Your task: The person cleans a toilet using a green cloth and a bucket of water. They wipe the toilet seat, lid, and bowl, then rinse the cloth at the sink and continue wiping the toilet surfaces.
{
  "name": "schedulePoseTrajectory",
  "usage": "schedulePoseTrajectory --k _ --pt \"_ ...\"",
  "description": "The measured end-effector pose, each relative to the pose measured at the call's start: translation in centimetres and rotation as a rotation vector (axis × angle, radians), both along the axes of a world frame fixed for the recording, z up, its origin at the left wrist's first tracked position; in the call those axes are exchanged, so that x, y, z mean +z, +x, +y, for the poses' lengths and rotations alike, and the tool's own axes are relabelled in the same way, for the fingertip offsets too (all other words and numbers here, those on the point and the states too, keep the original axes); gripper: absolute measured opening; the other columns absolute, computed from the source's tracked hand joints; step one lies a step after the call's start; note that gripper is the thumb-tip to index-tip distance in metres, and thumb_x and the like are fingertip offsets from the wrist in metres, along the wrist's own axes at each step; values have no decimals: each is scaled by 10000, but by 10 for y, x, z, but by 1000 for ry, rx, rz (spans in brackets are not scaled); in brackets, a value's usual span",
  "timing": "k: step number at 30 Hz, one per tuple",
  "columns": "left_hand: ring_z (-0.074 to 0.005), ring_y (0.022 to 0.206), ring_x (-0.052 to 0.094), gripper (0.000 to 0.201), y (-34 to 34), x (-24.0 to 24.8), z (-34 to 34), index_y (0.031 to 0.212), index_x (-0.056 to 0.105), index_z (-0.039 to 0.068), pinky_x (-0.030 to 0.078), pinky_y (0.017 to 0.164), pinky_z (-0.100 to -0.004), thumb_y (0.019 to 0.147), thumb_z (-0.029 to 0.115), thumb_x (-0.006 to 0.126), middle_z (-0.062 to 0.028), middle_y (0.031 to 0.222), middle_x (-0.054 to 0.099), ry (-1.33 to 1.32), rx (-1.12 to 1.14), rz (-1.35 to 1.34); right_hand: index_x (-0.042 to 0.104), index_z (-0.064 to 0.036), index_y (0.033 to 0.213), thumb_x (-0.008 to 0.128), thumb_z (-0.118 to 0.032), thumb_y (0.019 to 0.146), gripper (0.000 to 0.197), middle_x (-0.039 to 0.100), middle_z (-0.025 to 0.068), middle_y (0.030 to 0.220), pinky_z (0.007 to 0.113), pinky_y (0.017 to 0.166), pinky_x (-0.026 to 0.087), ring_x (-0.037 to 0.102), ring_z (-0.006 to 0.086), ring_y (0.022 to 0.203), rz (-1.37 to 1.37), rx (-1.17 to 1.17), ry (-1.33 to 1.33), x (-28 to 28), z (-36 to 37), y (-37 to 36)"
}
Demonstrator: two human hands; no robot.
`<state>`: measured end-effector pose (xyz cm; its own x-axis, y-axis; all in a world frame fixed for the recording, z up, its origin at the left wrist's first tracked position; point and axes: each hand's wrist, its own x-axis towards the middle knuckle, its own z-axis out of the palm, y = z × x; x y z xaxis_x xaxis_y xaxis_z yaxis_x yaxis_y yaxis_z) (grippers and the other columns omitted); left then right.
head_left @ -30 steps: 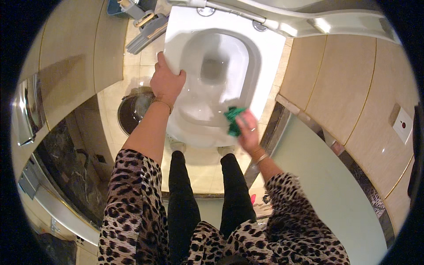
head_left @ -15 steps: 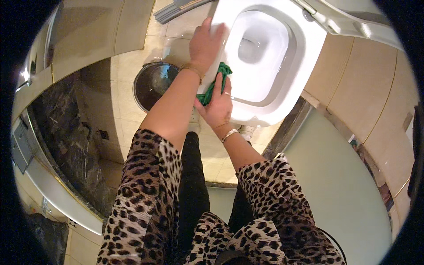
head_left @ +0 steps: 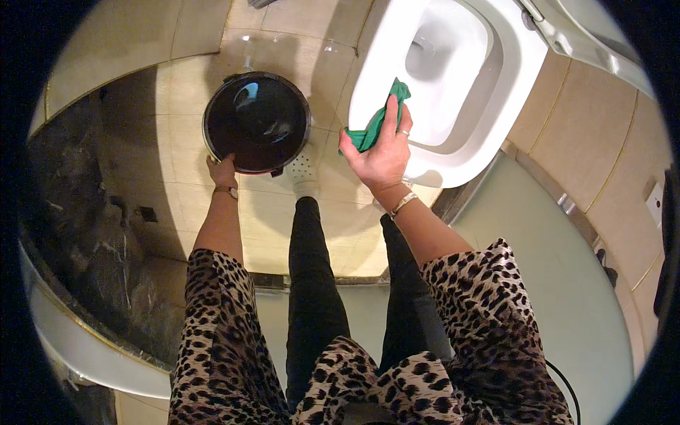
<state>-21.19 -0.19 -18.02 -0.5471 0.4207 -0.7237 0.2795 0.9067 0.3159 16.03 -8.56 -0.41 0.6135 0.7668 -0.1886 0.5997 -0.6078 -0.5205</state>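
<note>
At the near edge of a dark round bucket is my left hand, its thumb over the rim and the fingers closed on it. Dark liquid with a shiny reflection appears inside the bucket. A bunched green cloth is pinched in my right hand, just over the near left edge of a white toilet. The cloth's upper end reaches over the toilet rim. Whether the cloth touches the rim I cannot tell. The toilet's lid is up at the far right.
My feet stand on beige floor tiles, a pale perforated clog close to the bucket. Frosted glass curves along the right. Dark marble lies on the left, and a wall socket is at the far right.
My left hand has left the toilet's side and taken hold of the bucket rim. The bucket looks nearer and fully in sight. My right hand keeps the cloth, now slightly further right.
</note>
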Motion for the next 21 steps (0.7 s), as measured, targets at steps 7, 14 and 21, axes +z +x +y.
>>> schedulePoseTrajectory --k 7,14,21 --pt "-264 915 577 514 4 -10 -13 1161 426 2 474 853 -370 740 47 719 -145 1042 592 164 -49 -23 307 16 1427 792 -387 655 996 394 359 1301 466 778 548 562 484 1044 -28 20 32 -12 -10 8" --pt "-160 476 524 228 96 89 -24 771 563 89 439 473 -299 913 253 635 -43 574 559 122 -19 -470 249 -15 1466 771 -424 718 1000 368 355 1336 458 781 542 572 478 1033 -54 57 -8 -23 -11 7" --pt "-107 462 397 199 122 157 11 769 511 117 345 448 -276 917 195 619 16 532 406 86 -58 -365 315 -17 1441 743 -414 782 881 429 357 1289 471 868 508 527 489 1097 -16 81 87 -28 2 -12"
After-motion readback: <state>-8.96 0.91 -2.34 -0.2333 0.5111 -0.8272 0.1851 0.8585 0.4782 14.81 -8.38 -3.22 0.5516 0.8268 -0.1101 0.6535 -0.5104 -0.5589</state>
